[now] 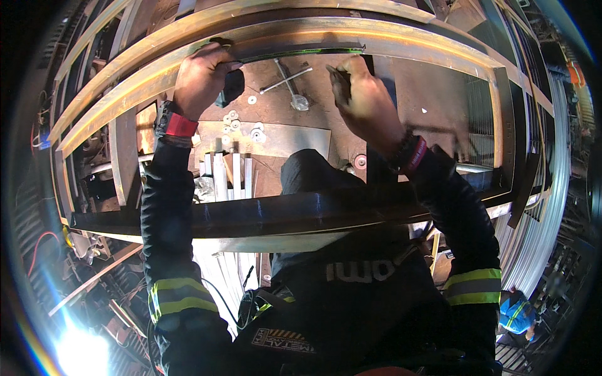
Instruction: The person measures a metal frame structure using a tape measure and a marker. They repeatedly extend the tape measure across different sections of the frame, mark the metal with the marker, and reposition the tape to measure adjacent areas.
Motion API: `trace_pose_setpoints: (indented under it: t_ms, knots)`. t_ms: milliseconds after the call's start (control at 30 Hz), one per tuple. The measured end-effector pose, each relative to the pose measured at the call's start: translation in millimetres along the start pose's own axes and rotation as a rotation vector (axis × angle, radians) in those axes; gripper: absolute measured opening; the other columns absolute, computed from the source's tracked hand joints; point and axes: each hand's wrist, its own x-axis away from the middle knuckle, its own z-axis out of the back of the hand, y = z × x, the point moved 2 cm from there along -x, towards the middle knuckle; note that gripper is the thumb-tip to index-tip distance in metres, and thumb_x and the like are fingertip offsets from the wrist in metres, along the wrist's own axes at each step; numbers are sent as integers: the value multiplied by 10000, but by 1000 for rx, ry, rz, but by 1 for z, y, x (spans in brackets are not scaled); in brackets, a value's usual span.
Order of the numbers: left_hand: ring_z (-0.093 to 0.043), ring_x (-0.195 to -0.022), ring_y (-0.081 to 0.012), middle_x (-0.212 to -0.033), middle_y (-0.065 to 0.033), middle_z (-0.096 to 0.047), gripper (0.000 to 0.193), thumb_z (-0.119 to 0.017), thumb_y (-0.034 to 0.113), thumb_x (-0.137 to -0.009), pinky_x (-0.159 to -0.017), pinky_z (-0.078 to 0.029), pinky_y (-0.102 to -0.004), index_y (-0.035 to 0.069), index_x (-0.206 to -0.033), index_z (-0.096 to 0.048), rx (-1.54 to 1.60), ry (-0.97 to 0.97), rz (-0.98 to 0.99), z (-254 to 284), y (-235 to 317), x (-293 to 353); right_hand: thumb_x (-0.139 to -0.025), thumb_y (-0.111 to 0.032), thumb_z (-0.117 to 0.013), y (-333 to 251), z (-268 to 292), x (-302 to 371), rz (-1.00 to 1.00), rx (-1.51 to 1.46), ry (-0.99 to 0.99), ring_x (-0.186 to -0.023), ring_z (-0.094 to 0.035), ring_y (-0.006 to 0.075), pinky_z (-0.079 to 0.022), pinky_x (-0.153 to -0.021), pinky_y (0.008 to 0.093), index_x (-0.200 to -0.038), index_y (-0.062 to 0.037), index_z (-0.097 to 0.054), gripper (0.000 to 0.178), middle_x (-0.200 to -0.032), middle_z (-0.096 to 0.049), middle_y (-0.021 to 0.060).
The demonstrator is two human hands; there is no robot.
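Note:
My left hand (pixel 202 76) is closed at the inner edge of a rusty steel beam (pixel 276 34), around what looks like a tape measure, mostly hidden by the fingers. From it a thin, green-tinted blade (pixel 307 51) runs right along the beam and ends near my right hand (pixel 370 100). That hand is closed in a pinch just below the blade's end; whatever its fingers hold is too hidden to make out. A dark steel bar (pixel 288 210) with pale chalk marks crosses the frame nearer to me, under both forearms.
Through the frame, a cross-shaped wrench (pixel 285 80), several pale discs (pixel 232 122) and a flat metal plate (pixel 295 139) show on the floor. Light metal bars (pixel 232 175) lie left of centre. A person in blue (pixel 517 313) is at lower right; a bright glare (pixel 81 351) is lower left.

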Motion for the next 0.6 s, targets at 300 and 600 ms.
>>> trace_pose_setpoints:
  t_ms: [300, 600]
  knots:
    - [-656, -767, -279, -829, -92, -651, 104, -748, 118, -812, -705, -502, -353, 32, -855, -708, 19, 55, -7, -4, -4, 2, -792, -71, -676, 7, -34, -34, 194, 21, 112, -647, -656, 396, -517, -603, 461, -1038, 47, -483, 334, -651, -605, 219]
    - [-653, -794, -313, -845, -103, -650, 84, -720, 111, -820, -717, -507, -382, 44, -870, -710, 28, 27, 41, -3, -4, 1, -754, -65, -701, -1, -35, -37, 135, 49, 118, -696, -664, 417, -538, -639, 468, -1023, 60, -507, 355, -687, -622, 243]
